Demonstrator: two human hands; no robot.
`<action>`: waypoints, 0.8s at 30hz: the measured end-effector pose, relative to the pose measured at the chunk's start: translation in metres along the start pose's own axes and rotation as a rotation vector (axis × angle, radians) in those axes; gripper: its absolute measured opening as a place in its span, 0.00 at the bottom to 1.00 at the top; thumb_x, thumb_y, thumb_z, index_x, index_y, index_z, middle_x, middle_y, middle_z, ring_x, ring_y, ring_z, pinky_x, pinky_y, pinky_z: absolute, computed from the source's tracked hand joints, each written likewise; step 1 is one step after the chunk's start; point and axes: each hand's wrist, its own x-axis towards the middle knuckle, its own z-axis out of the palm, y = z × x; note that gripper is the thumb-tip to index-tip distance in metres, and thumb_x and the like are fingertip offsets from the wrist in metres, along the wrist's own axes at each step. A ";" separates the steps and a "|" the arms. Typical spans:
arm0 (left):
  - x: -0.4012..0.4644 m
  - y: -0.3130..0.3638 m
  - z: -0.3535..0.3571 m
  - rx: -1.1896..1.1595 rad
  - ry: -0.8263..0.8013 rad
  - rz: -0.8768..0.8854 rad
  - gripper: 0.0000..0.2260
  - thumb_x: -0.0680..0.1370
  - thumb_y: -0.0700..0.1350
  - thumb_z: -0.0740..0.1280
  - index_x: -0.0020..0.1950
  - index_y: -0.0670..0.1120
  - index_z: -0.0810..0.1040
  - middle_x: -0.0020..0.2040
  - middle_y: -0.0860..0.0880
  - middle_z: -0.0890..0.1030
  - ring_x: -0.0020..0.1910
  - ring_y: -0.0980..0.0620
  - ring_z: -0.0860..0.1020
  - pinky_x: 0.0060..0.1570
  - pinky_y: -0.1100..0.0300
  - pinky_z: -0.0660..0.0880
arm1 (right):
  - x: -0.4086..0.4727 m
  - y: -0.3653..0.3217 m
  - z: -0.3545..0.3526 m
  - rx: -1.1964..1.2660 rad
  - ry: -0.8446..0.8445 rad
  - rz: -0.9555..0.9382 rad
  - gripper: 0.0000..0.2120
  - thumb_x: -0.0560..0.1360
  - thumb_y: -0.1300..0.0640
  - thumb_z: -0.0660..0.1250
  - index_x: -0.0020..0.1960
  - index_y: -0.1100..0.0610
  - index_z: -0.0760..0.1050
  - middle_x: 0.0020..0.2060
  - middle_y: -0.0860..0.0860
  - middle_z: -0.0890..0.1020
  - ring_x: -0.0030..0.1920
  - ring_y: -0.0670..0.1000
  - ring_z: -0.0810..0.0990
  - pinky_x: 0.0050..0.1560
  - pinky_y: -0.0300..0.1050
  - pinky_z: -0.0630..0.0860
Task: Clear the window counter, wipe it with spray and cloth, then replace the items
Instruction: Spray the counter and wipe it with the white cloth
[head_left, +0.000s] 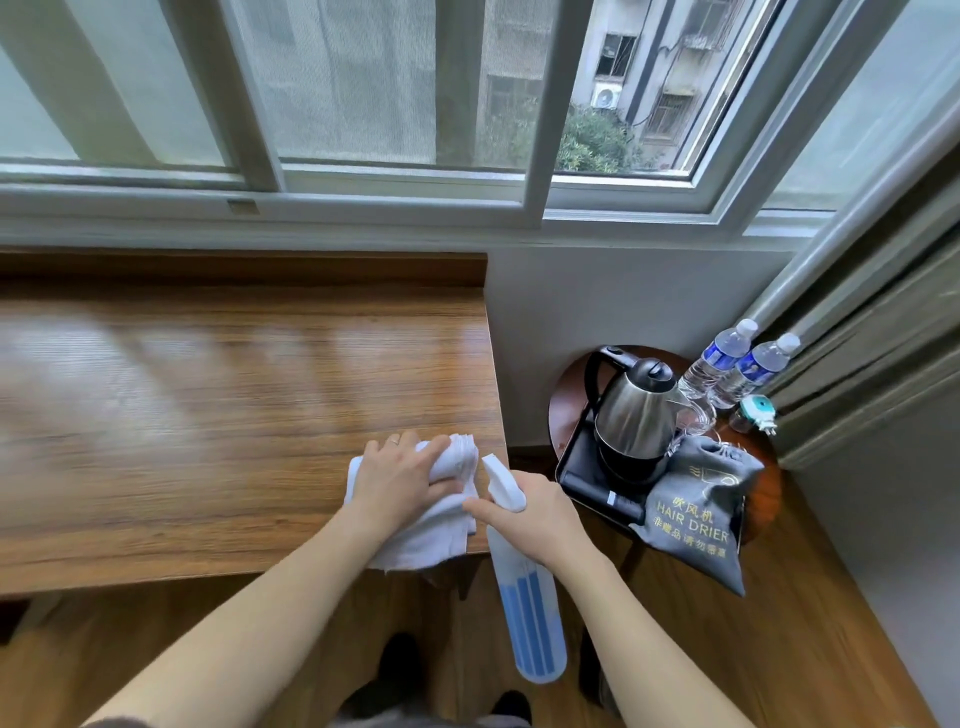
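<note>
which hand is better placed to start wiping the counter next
Left, probably. The left hand already lies on the white cloth at the wooden counter's right end, while the right hand is occupied holding the spray bottle.

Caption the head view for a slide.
Left hand presses white cloth on wooden counter; right hand holds spray bottle.

Wide sliding window (395, 93) in pale frames, daylight through mesh, grey building (649, 67) and green shrubs (592, 140) outside. Below it, a glossy wood-grain tabletop (208, 405) with a raised back lip, reflecting the panes. Plain white wall (613, 296) at right. Grey-green curtain (872, 353) in the corner. Brown wooden floor (779, 649) underneath.
</note>
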 end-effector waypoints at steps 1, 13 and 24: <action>0.008 0.002 0.001 0.000 0.002 -0.010 0.29 0.68 0.72 0.56 0.52 0.53 0.80 0.35 0.46 0.76 0.30 0.44 0.77 0.31 0.56 0.66 | 0.000 0.002 -0.001 -0.003 0.003 0.002 0.18 0.72 0.38 0.70 0.37 0.51 0.71 0.33 0.46 0.76 0.35 0.45 0.74 0.39 0.42 0.70; -0.012 0.033 0.002 0.079 -0.025 0.031 0.30 0.71 0.72 0.54 0.57 0.52 0.78 0.37 0.45 0.78 0.32 0.44 0.77 0.32 0.54 0.69 | -0.005 0.019 -0.012 -0.001 0.033 -0.003 0.19 0.71 0.36 0.69 0.40 0.52 0.74 0.34 0.47 0.78 0.36 0.45 0.75 0.40 0.43 0.72; -0.034 0.048 -0.001 0.045 -0.059 0.118 0.25 0.70 0.70 0.58 0.54 0.53 0.78 0.35 0.48 0.75 0.31 0.46 0.75 0.31 0.56 0.64 | -0.003 0.029 -0.017 -0.012 0.060 0.019 0.21 0.71 0.35 0.69 0.41 0.55 0.75 0.33 0.47 0.76 0.35 0.45 0.74 0.40 0.46 0.74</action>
